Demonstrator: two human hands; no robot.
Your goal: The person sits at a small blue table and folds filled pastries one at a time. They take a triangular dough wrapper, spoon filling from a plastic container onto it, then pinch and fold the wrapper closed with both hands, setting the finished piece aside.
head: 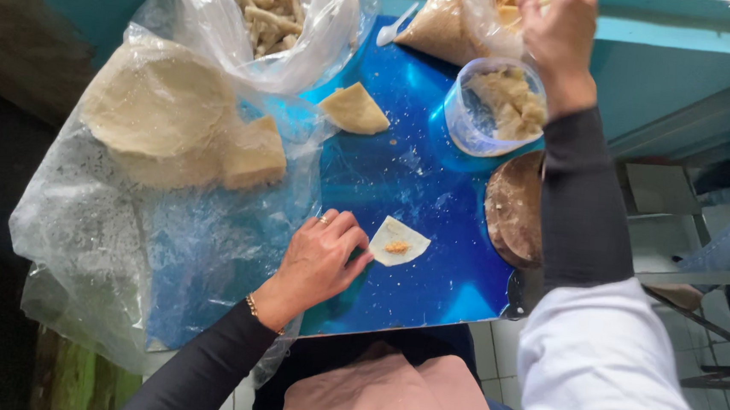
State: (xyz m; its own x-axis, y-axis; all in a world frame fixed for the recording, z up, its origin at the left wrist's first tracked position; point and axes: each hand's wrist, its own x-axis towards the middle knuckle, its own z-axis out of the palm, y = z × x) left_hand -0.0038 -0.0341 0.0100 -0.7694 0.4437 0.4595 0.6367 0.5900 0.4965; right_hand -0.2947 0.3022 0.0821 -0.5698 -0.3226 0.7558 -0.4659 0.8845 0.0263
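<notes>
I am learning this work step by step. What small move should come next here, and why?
Probably bring the right hand back from the bag of filling to the wrapper. The left hand pins the wrapper's edge on the blue tray, and only a small dab of filling lies on it, unfolded.

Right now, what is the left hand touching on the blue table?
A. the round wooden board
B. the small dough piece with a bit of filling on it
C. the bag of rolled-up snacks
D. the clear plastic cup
B: the left hand has its fingertips on the edge of the small dough piece with a dab of filling, lying flat on the blue table.
</notes>
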